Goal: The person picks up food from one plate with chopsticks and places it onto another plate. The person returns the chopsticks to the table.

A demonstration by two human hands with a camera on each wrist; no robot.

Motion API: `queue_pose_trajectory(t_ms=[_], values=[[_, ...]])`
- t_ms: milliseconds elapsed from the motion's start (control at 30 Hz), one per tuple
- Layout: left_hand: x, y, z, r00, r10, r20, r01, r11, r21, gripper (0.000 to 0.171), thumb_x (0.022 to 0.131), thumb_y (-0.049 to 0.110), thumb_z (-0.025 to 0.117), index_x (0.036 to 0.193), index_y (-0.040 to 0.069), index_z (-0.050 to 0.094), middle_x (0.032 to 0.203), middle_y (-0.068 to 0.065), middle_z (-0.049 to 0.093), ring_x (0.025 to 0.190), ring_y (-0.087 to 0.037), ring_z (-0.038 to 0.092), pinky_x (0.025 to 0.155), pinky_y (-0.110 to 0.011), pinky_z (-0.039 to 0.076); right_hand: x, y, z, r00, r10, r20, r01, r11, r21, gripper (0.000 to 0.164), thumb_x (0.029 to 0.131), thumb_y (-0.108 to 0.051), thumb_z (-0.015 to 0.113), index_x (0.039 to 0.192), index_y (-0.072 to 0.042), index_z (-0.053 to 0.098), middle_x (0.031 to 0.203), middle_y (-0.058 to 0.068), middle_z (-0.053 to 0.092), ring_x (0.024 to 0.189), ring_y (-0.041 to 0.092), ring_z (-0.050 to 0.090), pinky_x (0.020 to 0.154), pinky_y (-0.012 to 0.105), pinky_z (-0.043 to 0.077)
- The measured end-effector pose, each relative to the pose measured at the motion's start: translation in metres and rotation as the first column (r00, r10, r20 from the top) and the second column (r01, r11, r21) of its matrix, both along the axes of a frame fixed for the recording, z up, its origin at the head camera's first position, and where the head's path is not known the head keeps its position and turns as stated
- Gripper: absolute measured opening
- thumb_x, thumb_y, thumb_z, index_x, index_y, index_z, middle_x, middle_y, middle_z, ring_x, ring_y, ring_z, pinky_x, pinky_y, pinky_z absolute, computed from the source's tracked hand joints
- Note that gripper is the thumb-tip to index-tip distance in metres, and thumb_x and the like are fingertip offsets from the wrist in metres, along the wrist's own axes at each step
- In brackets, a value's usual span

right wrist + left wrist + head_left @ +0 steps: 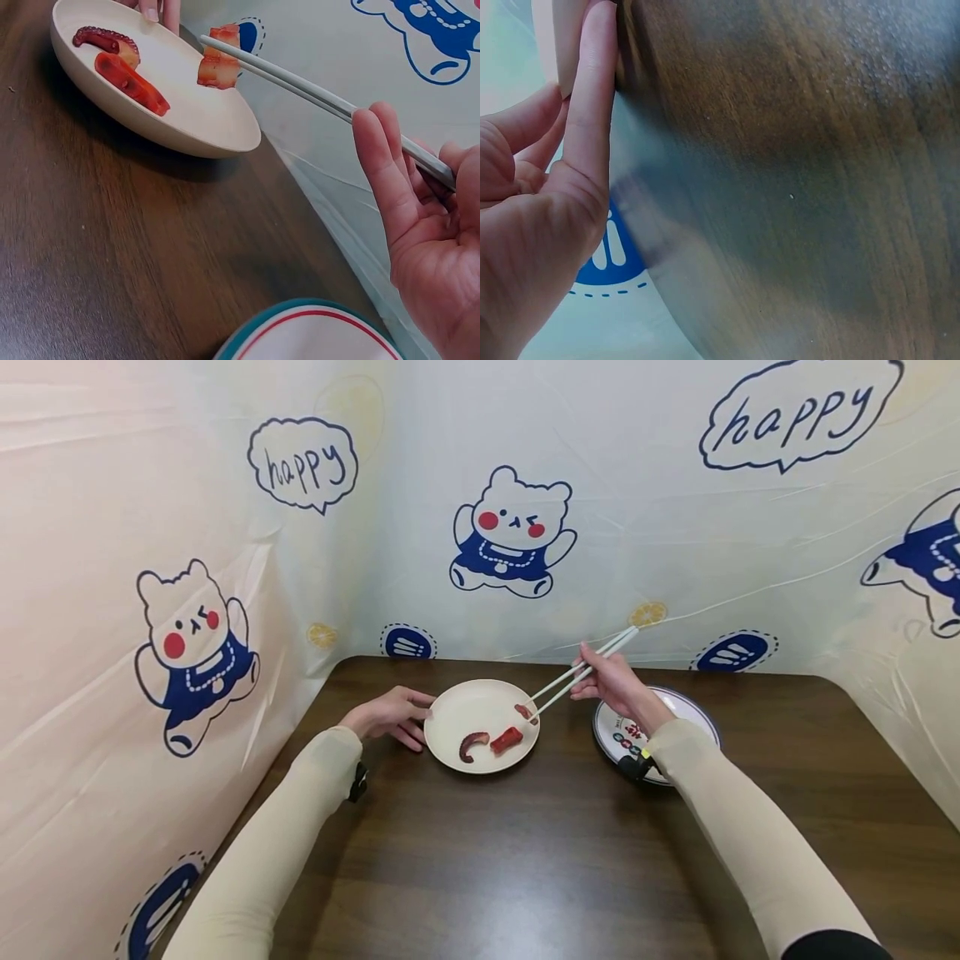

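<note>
My left hand (pixel 388 717) holds the left rim of a cream plate (pixel 450 718), thumb on the edge and fingers beneath, as the left wrist view shows. With my right hand (pixel 615 683) I hold a pair of pale chopsticks (pixel 300 85). Their tips are closed around a striped red-and-white slice of meat (pixel 219 60), over the plate's right side. Lying on the plate are a curled dark-red octopus tentacle (pixel 468 745) and a bright red piece of food (pixel 507 741).
A white plate with a dark rim and printed patterns (pixel 693 714) stands on the right, partly beneath my right forearm. The brown wooden table (pixel 480 860) meets a printed curtain (pixel 630 527) at its back edge and left side.
</note>
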State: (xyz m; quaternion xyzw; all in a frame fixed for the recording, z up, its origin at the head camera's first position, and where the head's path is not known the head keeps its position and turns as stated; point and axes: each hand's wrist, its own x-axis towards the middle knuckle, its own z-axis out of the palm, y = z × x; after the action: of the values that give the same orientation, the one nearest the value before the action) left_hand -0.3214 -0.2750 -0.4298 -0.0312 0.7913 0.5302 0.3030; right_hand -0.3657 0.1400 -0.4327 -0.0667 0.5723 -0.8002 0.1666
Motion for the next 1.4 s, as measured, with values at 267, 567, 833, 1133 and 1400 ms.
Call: queue_pose_trajectory(t_ms=[267, 567, 833, 1133, 1400], values=[[0.0, 0.001, 0.003, 1.0, 0.011, 0.015, -0.011, 1.0, 0.008, 0.052, 0.11, 0.008, 0.055, 0.161, 0.003, 0.042, 0.123, -0.025, 0.064, 0.079, -0.027, 0.075, 0.076, -0.048, 0.067, -0.001, -0.011, -0.004, 1.0, -0.029, 0.012, 0.029, 1.0, -0.006, 0.044, 0.114, -0.031, 0.048, 0.098, 0.007, 0.061, 0.073, 0.01, 0.065, 0.055, 0.02, 0.071, 0.063, 0.035, 0.066], [-0.002, 0.001, 0.002, 1.0, 0.018, 0.005, -0.018, 1.0, 0.004, 0.053, 0.109, 0.007, 0.057, 0.16, 0.002, 0.042, 0.115, -0.024, 0.067, 0.078, -0.028, 0.075, 0.075, -0.048, 0.067, -0.002, -0.021, -0.011, 0.999, -0.046, 0.009, 0.046, 0.999, 0.006, 0.044, 0.115, -0.032, 0.046, 0.104, 0.009, 0.056, 0.072, 0.009, 0.065, 0.056, 0.019, 0.071, 0.063, 0.036, 0.067], [-0.005, -0.001, 0.001, 0.999, 0.022, 0.023, -0.023, 1.0, 0.012, 0.054, 0.109, 0.008, 0.057, 0.16, 0.003, 0.042, 0.118, -0.024, 0.066, 0.078, -0.028, 0.076, 0.075, -0.048, 0.067, -0.003, -0.026, -0.015, 0.998, -0.067, 0.021, 0.068, 0.998, -0.01, 0.042, 0.115, -0.031, 0.046, 0.104, 0.009, 0.055, 0.071, 0.01, 0.065, 0.055, 0.02, 0.071, 0.061, 0.036, 0.066], [-0.004, -0.001, 0.001, 0.999, 0.033, 0.04, -0.033, 0.999, 0.014, 0.054, 0.109, 0.009, 0.057, 0.161, 0.003, 0.042, 0.12, -0.025, 0.066, 0.079, -0.029, 0.076, 0.075, -0.048, 0.066, -0.004, -0.033, -0.019, 0.996, -0.084, 0.029, 0.084, 0.996, -0.004, 0.041, 0.115, -0.031, 0.046, 0.106, 0.008, 0.055, 0.071, 0.01, 0.065, 0.055, 0.02, 0.071, 0.062, 0.037, 0.067], [-0.004, 0.0, 0.001, 0.999, 0.035, 0.042, -0.036, 0.999, 0.014, 0.053, 0.11, 0.008, 0.057, 0.161, 0.004, 0.042, 0.117, -0.025, 0.067, 0.078, -0.028, 0.076, 0.074, -0.047, 0.067, -0.005, -0.037, -0.023, 0.994, -0.102, 0.024, 0.102, 0.995, 0.015, 0.046, 0.114, -0.032, 0.046, 0.112, 0.013, 0.053, 0.072, 0.011, 0.066, 0.056, 0.02, 0.072, 0.063, 0.038, 0.067]])
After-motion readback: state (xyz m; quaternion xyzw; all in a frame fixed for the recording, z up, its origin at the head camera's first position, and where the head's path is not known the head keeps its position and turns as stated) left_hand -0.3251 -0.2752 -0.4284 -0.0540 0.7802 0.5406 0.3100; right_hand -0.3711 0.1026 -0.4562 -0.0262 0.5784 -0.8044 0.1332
